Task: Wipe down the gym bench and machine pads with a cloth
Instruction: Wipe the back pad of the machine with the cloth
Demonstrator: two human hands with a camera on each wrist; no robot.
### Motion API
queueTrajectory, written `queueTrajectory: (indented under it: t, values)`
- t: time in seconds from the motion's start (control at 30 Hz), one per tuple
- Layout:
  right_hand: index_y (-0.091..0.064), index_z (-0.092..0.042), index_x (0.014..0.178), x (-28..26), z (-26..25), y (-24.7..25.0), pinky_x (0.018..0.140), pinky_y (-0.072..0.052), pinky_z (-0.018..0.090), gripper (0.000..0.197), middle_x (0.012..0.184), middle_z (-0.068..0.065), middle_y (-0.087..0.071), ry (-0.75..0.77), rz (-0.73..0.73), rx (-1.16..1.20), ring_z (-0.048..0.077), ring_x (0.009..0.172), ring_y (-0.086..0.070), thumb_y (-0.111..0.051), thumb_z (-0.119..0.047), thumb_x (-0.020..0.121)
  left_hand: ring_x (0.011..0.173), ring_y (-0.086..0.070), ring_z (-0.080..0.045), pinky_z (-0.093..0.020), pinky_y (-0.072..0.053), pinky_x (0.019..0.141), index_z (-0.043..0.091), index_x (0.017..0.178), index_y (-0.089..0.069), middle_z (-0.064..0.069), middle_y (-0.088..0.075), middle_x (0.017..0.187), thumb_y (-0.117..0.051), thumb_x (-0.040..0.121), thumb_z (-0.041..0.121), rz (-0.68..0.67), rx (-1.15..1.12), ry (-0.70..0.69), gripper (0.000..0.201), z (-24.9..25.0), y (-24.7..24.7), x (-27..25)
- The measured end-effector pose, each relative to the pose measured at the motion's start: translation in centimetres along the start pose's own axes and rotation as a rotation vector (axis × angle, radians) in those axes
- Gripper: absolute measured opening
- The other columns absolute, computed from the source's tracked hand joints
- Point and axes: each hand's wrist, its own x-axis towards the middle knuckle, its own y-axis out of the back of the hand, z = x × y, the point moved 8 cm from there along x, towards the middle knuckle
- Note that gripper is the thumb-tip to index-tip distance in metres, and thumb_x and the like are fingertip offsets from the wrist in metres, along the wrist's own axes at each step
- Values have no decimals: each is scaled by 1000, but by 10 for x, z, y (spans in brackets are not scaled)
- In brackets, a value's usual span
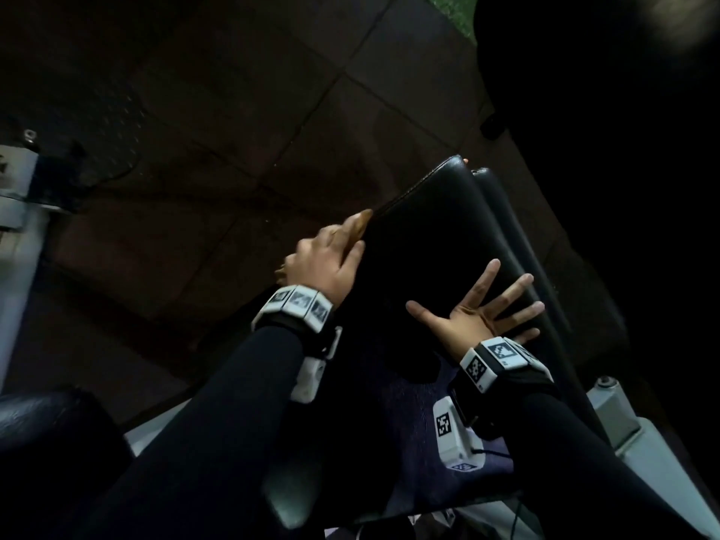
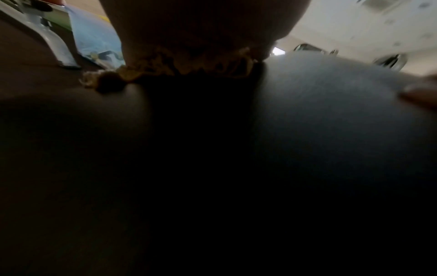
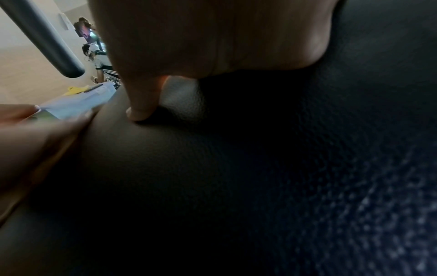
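Note:
A black padded machine pad point(image 1: 436, 235) slopes away from me in the middle of the head view. My left hand point(image 1: 331, 259) presses a yellow-brown cloth point(image 1: 360, 220) against the pad's left edge, fingers curled round it. In the left wrist view the cloth point(image 2: 189, 65) is bunched under the palm on the pad point(image 2: 319, 115). My right hand point(image 1: 479, 309) lies flat on the pad's right part with fingers spread wide, holding nothing. The right wrist view shows one fingertip point(image 3: 139, 112) pushing into the pebbled black vinyl point(image 3: 260, 168).
Dark rubber floor tiles point(image 1: 233, 111) lie beyond the pad. A grey machine frame point(image 1: 19, 212) stands at the left, another grey bracket point(image 1: 623, 418) at the right. A second black pad point(image 1: 50, 430) is at lower left. A person point(image 3: 99, 59) stands far off.

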Motion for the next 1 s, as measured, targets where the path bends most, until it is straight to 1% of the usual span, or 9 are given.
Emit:
queueTrajectory:
  t: [0.1,0.23,0.3,0.4,0.5,0.6,0.8,0.9,1.0]
  values:
    - [52,-53,111,3,0,4,94,7,44,130,108,-22,60,25,86,-9,-12,96,26,-60,-85,53,122,-42,-27,-47,-29,102,47,144,-26,11,-42,141,-27,97,53,26,30,63,47,-25,-2,-17]
    - [43,-58,112,7,12,-9,104,-10,42,116,149,6,15,-53,-30,11,31,127,-2,-55,-86,56,126,-37,-27,-48,-22,104,48,143,-24,13,-38,145,-22,94,60,-1,22,114,50,-1,-8,4]
    - [34,-64,112,5,8,-7,99,-16,39,107,152,8,0,-14,17,9,30,127,-10,-57,-85,58,128,-34,-25,-46,-21,105,49,143,-21,14,-36,147,-23,95,59,15,6,56,49,24,-10,15]
    - [31,-61,112,2,2,0,99,-11,39,107,147,-4,15,43,73,3,13,123,5,-59,-82,58,127,-34,-24,-46,-22,104,50,144,-21,14,-37,145,-24,96,55,37,-6,1,48,42,-10,18]
    - [24,-50,134,3,7,-8,107,-7,42,115,150,2,22,-27,-54,-47,30,135,14,-50,-89,55,123,-41,-23,-46,-28,102,48,142,-28,12,-43,140,-28,97,51,100,-39,-20,45,25,-3,5]
    - [28,-37,141,2,10,2,108,14,53,125,151,15,31,-73,15,-134,38,133,31,-44,-91,55,119,-46,-24,-48,-32,98,47,140,-32,11,-50,135,-29,97,50,123,-7,10,43,-15,-1,-17]
    - [5,-33,150,6,9,-8,116,-5,51,128,158,9,10,-29,-165,-134,38,144,5,-36,-96,46,117,-48,-32,-51,-32,98,37,134,-47,1,-55,131,-33,98,46,124,45,309,40,-131,3,-73]
    - [18,-31,147,4,12,-8,116,-5,53,125,157,10,17,-46,-165,-128,40,143,7,-45,-90,57,126,-37,-27,-50,-22,105,41,137,-41,7,-46,139,-24,98,51,64,60,427,44,-144,-4,-79]
    - [44,-36,129,2,12,3,110,4,65,131,146,13,41,-65,-14,-166,48,136,23,-48,-90,54,130,-30,-25,-50,-16,109,45,137,-38,12,-39,143,-18,96,57,33,59,451,48,-125,-9,-64]
